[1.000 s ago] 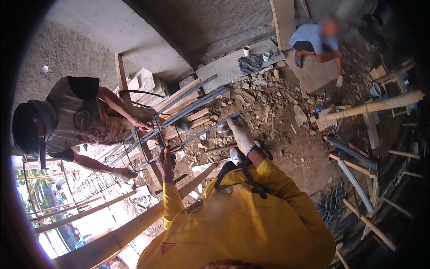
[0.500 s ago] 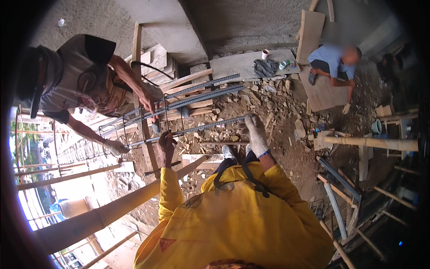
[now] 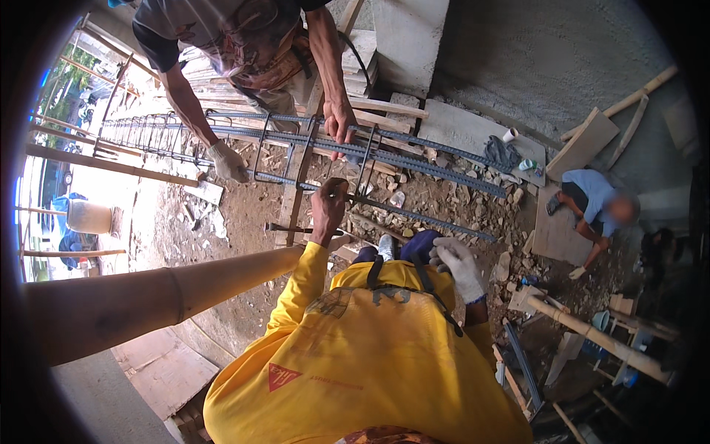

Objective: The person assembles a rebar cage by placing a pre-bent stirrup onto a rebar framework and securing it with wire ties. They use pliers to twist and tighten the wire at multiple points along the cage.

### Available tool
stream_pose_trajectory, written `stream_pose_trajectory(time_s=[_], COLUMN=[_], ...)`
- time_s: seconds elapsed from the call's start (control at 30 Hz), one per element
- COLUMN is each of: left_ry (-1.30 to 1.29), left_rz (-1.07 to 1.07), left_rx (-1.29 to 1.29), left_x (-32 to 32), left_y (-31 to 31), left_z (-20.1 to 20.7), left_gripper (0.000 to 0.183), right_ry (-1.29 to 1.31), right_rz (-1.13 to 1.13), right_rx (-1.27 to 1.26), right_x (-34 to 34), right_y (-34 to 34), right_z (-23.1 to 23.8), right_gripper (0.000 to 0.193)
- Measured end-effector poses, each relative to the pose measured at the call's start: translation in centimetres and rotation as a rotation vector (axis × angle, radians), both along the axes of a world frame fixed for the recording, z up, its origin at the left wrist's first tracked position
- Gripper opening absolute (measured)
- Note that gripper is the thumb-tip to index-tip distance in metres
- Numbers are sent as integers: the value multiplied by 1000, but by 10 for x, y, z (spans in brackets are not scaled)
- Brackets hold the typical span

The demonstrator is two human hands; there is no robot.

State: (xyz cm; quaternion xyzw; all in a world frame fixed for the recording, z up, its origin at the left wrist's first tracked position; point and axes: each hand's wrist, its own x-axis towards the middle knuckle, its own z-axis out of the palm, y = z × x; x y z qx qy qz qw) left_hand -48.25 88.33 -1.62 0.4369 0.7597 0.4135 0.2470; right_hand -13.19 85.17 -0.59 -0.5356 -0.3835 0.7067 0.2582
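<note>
My bare left hand [image 3: 330,209] is closed around the lowest steel rebar [image 3: 421,216], close to a square wire stirrup [image 3: 367,161]. Away from that bar, my gloved right hand [image 3: 458,266] hangs near my right hip with loosely bent fingers and nothing visible in it. The bar belongs to a long rebar cage running off to the left. Across from me, a co-worker's bare hand [image 3: 339,120] touches the upper bars [image 3: 429,169]. Their gloved hand [image 3: 228,161] is by the lower bar, further left.
A thick bamboo pole [image 3: 177,292] crosses at my left. An upright-looking plank [image 3: 299,177] passes under the cage. Stone rubble [image 3: 444,196] covers the ground. At the right, another person [image 3: 588,200] crouches on a board [image 3: 555,233]. A white bucket [image 3: 89,216] stands far left.
My right hand has let go of the rebar and dropped toward my hip. The left hand stays at the bar. My view has turned, shifting the cage and co-worker rightward in the picture.
</note>
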Motion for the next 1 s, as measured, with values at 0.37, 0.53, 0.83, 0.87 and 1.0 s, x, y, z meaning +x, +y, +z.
stream_pose_trajectory(time_s=[0.37,0.53,0.83,0.87,1.0], left_ry=[111,146,-24,-99,-138], left_rz=[-203,-145,-234,-254,-357], left_rx=[-69,-118,-181,-244,-169], left_x=[8,13,-1,-5,-18], left_y=[-20,-20,-14,-12,-6], left_z=[4,5,-3,-2,1], left_gripper=[30,31,34,35,33], right_ry=[-507,-695,-597,-635,-736], right_rz=[362,534,469,474,429], right_rx=[1135,1082,886,846,843], right_x=[-95,-95,-84,-83,-81], right_y=[22,23,42,47,69], right_z=[42,21,6,5,0], right_gripper=[35,34,40,41,48])
